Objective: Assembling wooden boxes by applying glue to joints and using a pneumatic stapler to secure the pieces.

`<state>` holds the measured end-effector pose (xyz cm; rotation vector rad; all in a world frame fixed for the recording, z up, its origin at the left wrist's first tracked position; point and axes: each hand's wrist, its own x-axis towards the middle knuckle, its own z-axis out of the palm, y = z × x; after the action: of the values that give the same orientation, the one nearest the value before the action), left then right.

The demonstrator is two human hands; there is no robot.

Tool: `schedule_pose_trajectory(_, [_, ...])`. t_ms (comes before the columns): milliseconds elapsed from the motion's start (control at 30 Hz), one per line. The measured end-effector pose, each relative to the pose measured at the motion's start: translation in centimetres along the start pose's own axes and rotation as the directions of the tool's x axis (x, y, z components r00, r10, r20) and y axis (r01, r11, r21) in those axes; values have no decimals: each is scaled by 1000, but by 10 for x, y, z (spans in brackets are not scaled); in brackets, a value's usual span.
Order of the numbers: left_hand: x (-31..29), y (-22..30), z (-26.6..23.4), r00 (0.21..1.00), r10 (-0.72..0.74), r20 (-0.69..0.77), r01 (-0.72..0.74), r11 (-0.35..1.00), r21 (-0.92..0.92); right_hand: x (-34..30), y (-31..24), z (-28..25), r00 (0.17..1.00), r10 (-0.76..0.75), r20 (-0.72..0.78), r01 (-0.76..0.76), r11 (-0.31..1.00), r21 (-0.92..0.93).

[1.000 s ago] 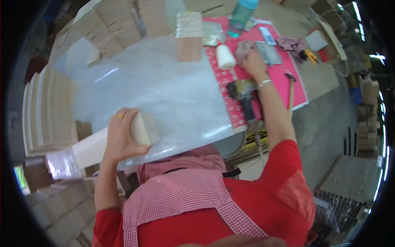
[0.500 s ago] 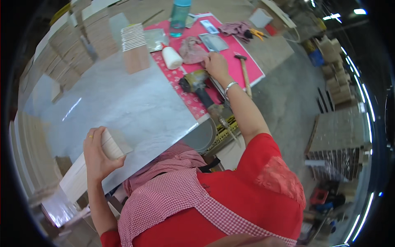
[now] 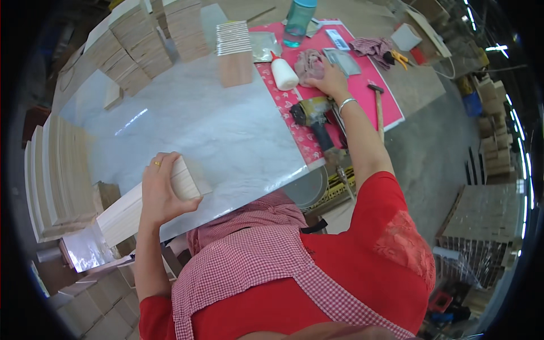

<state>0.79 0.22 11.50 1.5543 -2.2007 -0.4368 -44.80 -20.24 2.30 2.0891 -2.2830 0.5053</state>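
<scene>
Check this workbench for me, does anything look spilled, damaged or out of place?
I see no spill or clear damage. Slightly odd: the yellow-and-black power tool lies with its near end jutting past the pink mat, where it might get knocked.

A teal bottle (image 3: 297, 27) stands on the pink sheet (image 3: 362, 85) on your worktop (image 3: 221, 124), and a hammer (image 3: 379, 110) lies near that sheet's right edge. Farther off you see orange-handled pliers (image 3: 401, 59) beside a crumpled patterned cloth (image 3: 372, 49).

Grey floor (image 3: 419, 153), bright strip lights (image 3: 497, 48)
</scene>
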Motion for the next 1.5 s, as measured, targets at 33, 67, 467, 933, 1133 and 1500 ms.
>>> schedule_pose_trajectory(33, [-1, 1, -1, 1000, -12, 10, 12, 1000, 7, 4, -4, 3, 999, 23, 30, -23, 999, -23])
schedule_pose_trajectory(67, [-2, 1, -3, 999, -24, 21, 23, 1000, 13, 10, -5, 6, 997, 48, 59, -45, 998, -49])
schedule_pose_trajectory(467, [-2, -1, -5, 999, -8, 33, 7, 999, 35, 79, 21, 33, 966, -203, -162, 216, 974, 69])
schedule_pose_trajectory(933, [2, -3, -2, 999, 32, 19, -32, 999, 15, 91, 19, 12, 897, 279, -343, -85, 870, 486])
schedule_pose_trajectory(1133, [-4, -2, -5, 1000, 18, 21, -19, 999, 35, 57, -1, 48, 999, 46, 25, -51, 953, 298])
schedule_pose_trajectory(1500, [4, 1, -2, 999, -13, 36, 12, 999, 32, 62, 0, 25, 999, 36, 5, -36, 977, 211])
